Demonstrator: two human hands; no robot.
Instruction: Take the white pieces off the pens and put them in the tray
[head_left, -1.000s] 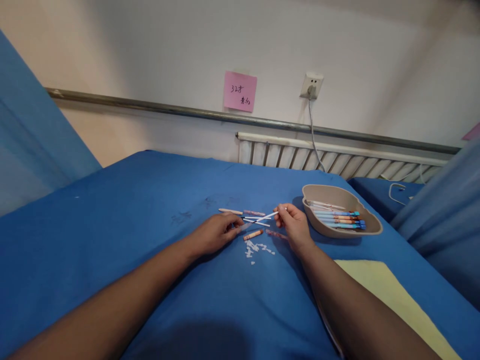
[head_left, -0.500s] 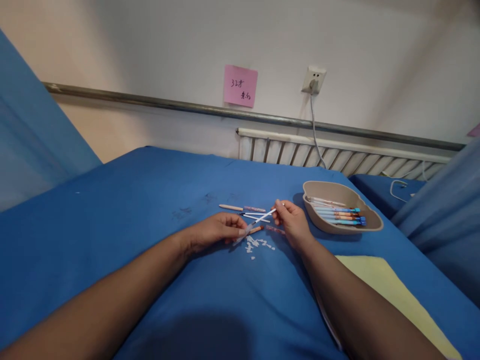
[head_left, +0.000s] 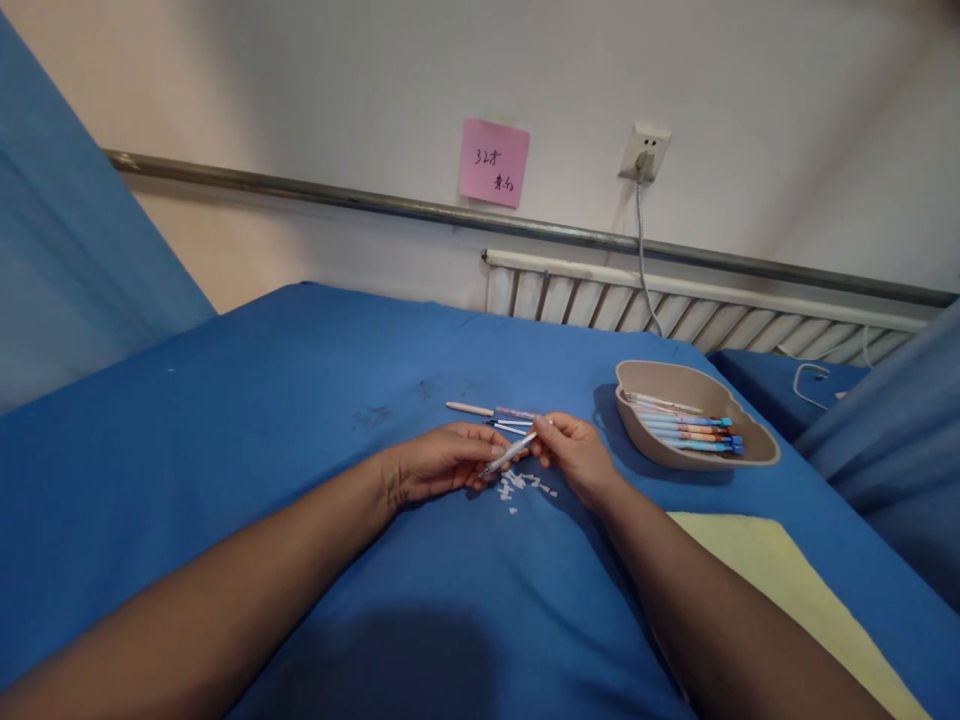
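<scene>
My left hand point(head_left: 450, 460) is closed on the lower part of a clear pen barrel point(head_left: 504, 461), which tilts up to the right. At its upper end, my right hand point(head_left: 581, 455) pinches a thin white pen refill point(head_left: 529, 437), most of which appears to sit inside the barrel. Small white pieces point(head_left: 514, 481) lie scattered on the blue cloth just below the hands. Behind the fingers are a pale pen part point(head_left: 471, 408), a patterned barrel point(head_left: 514, 413) and white refills point(head_left: 510, 427), partly covered by my right hand.
A beige basket point(head_left: 637, 437) with several pens point(head_left: 686, 432) stands to the right. Yellow paper point(head_left: 757, 560) lies under my right forearm. A radiator point(head_left: 570, 297), a metal rail point(head_left: 375, 203) and a plugged-in cable point(head_left: 642, 250) are along the wall behind the blue-covered surface point(head_left: 300, 370).
The refill has slid down into the barrel, and my right hand has come closer to my left. The camera view has shifted slightly.
</scene>
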